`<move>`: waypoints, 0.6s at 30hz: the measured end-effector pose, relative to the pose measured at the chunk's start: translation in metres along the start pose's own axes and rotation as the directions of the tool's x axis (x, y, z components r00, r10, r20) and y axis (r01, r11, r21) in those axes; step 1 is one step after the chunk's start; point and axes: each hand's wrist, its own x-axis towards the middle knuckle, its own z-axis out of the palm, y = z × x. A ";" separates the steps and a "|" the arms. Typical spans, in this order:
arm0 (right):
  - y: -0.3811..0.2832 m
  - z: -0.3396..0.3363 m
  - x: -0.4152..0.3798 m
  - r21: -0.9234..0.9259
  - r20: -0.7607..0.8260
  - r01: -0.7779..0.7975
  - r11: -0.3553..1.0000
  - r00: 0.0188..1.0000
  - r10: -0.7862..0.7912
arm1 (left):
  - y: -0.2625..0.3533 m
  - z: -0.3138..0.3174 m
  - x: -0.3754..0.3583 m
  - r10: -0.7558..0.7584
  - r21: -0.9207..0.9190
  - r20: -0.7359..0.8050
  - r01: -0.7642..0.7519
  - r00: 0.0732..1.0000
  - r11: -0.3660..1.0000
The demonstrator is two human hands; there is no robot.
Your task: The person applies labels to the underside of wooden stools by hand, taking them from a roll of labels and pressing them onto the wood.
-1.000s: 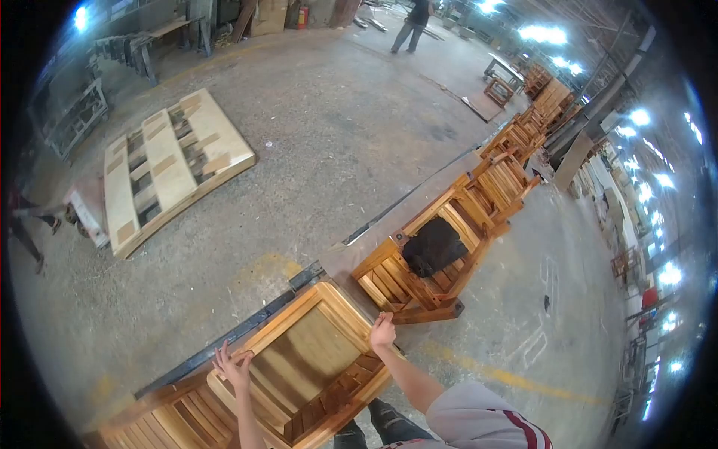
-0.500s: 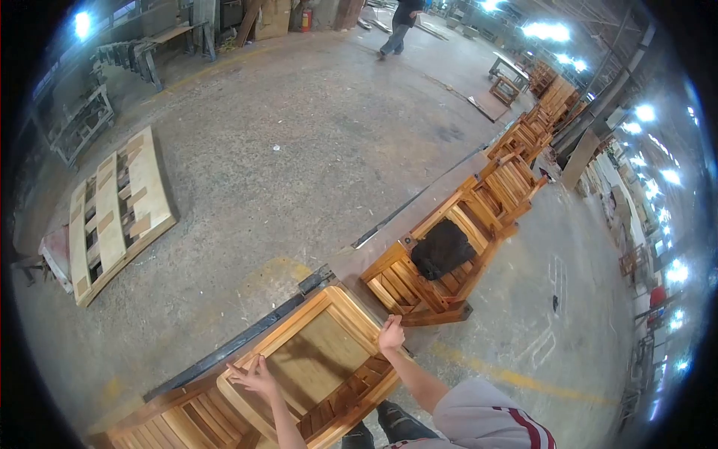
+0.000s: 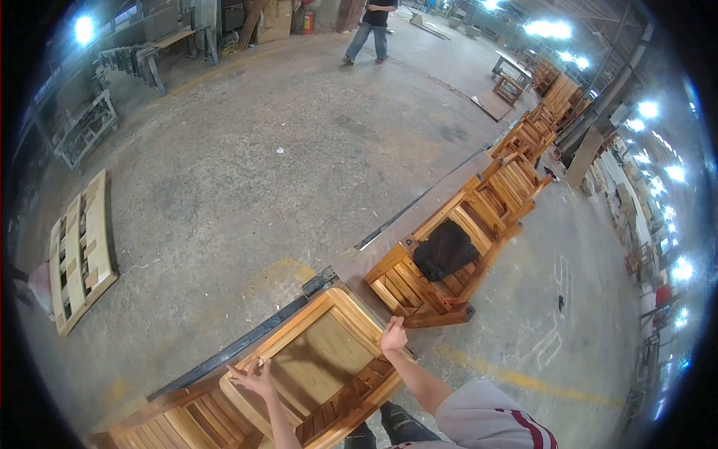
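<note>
A wooden frame piece (image 3: 318, 352) with a flat panel and a slatted lower part lies in front of me on a long low bench. My right hand (image 3: 393, 337) grips its right corner. My left hand (image 3: 254, 376) rests on its left rail with the fingers spread. My legs in dark trousers show just below the piece.
A row of similar wooden pieces (image 3: 441, 262) runs away to the upper right, one with a black cloth (image 3: 446, 249) on it. Another slatted piece (image 3: 176, 419) lies at lower left. A pallet (image 3: 78, 251) lies on the concrete floor at left. A person (image 3: 368, 26) stands far back.
My view has swung right, so the pallet has slid toward the left edge. My left hand has moved slightly along the left rail. The distant person has walked left.
</note>
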 end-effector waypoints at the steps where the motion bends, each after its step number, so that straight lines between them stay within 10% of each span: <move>1: 0.000 0.000 0.000 0.014 -0.006 0.005 1.000 1.000 -0.004 | -0.006 0.000 0.003 -0.005 0.017 0.021 0.005 1.000 1.000; 14: -0.004 -0.002 0.001 -0.006 0.052 -0.059 0.998 0.997 0.060 | 0.049 -0.010 -0.014 -0.098 -0.089 -0.040 0.094 0.994 0.992; 18: -0.003 -0.003 0.000 -0.025 0.062 -0.057 0.998 0.996 0.058 | 0.043 0.008 -0.023 -0.106 -0.150 -0.265 0.068 0.958 0.986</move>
